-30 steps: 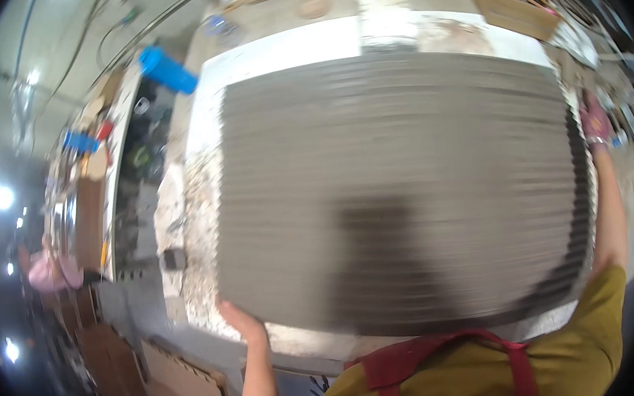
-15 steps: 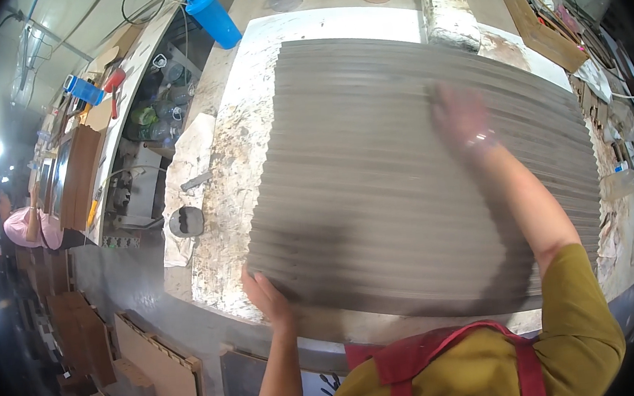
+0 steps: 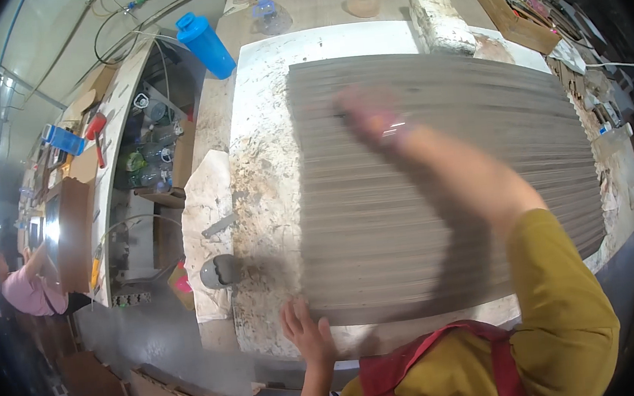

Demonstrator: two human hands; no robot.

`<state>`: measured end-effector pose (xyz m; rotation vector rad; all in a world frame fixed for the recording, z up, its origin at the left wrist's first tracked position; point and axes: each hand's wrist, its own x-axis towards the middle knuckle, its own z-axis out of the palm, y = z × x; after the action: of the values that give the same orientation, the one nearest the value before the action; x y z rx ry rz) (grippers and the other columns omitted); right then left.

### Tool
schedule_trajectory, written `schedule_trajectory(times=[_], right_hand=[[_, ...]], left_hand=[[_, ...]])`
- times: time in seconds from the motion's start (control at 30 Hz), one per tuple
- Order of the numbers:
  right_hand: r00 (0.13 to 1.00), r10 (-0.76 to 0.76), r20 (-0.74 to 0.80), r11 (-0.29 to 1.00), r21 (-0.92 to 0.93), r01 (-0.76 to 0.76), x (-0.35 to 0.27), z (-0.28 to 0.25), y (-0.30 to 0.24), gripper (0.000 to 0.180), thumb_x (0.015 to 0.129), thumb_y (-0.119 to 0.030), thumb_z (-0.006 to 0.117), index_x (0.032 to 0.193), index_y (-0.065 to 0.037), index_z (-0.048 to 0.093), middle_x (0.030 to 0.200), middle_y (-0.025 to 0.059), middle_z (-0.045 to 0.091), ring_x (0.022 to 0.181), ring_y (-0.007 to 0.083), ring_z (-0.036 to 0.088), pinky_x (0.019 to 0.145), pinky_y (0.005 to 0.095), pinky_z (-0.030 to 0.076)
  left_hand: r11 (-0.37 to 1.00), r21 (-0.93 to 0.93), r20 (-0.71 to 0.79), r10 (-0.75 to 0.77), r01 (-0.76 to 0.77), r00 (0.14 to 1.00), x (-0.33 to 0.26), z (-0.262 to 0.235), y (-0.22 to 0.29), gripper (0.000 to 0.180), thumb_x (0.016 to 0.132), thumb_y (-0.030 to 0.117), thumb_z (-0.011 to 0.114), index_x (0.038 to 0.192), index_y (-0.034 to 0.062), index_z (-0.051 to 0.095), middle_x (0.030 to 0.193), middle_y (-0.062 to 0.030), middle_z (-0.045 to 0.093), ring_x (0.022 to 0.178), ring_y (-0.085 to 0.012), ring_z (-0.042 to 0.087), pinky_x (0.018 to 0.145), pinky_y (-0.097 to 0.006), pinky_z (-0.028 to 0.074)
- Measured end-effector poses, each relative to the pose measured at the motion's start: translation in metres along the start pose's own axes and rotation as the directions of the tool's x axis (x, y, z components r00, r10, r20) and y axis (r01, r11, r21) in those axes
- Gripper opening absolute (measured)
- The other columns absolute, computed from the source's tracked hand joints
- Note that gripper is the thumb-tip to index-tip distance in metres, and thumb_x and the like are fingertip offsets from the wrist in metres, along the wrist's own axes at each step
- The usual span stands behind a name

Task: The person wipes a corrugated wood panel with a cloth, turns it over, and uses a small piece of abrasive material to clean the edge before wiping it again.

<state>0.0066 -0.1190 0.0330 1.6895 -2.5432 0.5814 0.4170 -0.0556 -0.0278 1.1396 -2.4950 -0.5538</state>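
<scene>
A wide grey-brown ribbed panel, or a row of strips side by side (image 3: 425, 210), lies on the stained white work surface (image 3: 267, 195). My right hand (image 3: 374, 116) is over its far left part, low against the ribs. Motion smears the fingers, so whether anything is in them is hidden. At the near left corner of the panel, my left hand (image 3: 308, 332) has its fingers apart and the tips by the edge. It holds nothing. Close to that hand stands a dark grey cup (image 3: 219, 271) on a pale cloth (image 3: 205, 189), with a flat grey piece (image 3: 218, 226) beyond.
A blue bottle (image 3: 205, 45) stands at the far left of the table. A whitish wrapped block (image 3: 441, 24) sits behind the panel. At the far right is a wooden tray of tools (image 3: 517, 18). A person in pink (image 3: 28, 291) works at the left bench.
My right hand has swept left across the ribs, from right of the middle to the far left part. The panel's left edge now looks straighter. My left hand stays by the near left corner.
</scene>
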Motion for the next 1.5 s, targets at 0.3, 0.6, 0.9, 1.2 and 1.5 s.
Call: schedule_trajectory(times=[0.3, 0.6, 0.9, 1.2, 1.5], right_hand=[[0.963, -0.222, -0.155, 0.969, -0.148, 0.2, 0.002, 0.01, -0.037, 0.012, 0.085, -0.016, 0.052, 0.095, -0.016, 0.058, 0.085, 0.0081, 0.061, 0.081, 0.0285, 0.058, 0.079, 0.0387, 0.041], [0.994, -0.006, -0.113, 0.994, -0.112, -0.006, 0.012, 0.005, 0.031, 0.038, 0.084, -0.02, 0.056, 0.121, -0.019, 0.052, 0.103, 0.0114, 0.064, 0.105, 0.0328, 0.058, 0.093, 0.0489, 0.037], [0.973, 0.222, -0.058, 0.886, -0.405, -0.226, 0.069, -0.005, 0.045, 0.027, 0.081, -0.021, 0.057, 0.106, -0.014, 0.063, 0.099, 0.0113, 0.066, 0.096, 0.0276, 0.062, 0.08, 0.0403, 0.045], [0.989, 0.086, -0.119, 0.985, -0.138, -0.102, 0.091, 0.036, 0.021, 0.023, 0.085, -0.019, 0.052, 0.107, -0.014, 0.059, 0.113, 0.0138, 0.063, 0.11, 0.033, 0.056, 0.103, 0.0467, 0.032], [0.89, 0.292, -0.351, 0.853, -0.326, -0.408, -0.066, -0.081, 0.129, 0.03, 0.081, -0.021, 0.058, 0.111, -0.017, 0.056, 0.098, 0.0114, 0.065, 0.091, 0.0313, 0.063, 0.076, 0.0455, 0.05]], left_hand=[[0.965, -0.234, 0.032, 0.13, -0.119, 0.991, 0.019, -0.008, -0.001, 0.055, 0.081, 0.021, 0.046, 0.126, -0.0107, 0.043, 0.131, -0.026, 0.043, 0.122, -0.0429, 0.038, 0.105, -0.049, 0.025], [0.958, -0.254, 0.006, 0.141, -0.135, 0.99, 0.014, 0.005, -0.018, 0.061, 0.087, 0.038, 0.044, 0.126, -0.0082, 0.045, 0.13, -0.0224, 0.046, 0.119, -0.042, 0.041, 0.102, -0.05, 0.028], [0.966, -0.213, 0.006, 0.153, -0.148, 0.988, 0.014, 0.003, -0.017, 0.07, 0.093, 0.052, 0.038, 0.126, -0.0095, 0.044, 0.128, -0.0241, 0.047, 0.117, -0.0432, 0.043, 0.1, -0.051, 0.031], [0.981, -0.163, 0.02, 0.113, -0.108, 0.993, 0.008, 0.008, -0.018, 0.083, 0.093, 0.064, 0.025, 0.132, -0.0074, 0.039, 0.129, -0.0227, 0.048, 0.118, -0.0422, 0.044, 0.099, -0.049, 0.032], [0.978, -0.199, 0.084, 0.086, -0.067, 0.993, 0.006, 0.011, -0.019, 0.071, 0.086, 0.044, 0.042, 0.135, -0.0072, 0.037, 0.133, -0.0235, 0.045, 0.122, -0.0414, 0.041, 0.104, -0.049, 0.027]])
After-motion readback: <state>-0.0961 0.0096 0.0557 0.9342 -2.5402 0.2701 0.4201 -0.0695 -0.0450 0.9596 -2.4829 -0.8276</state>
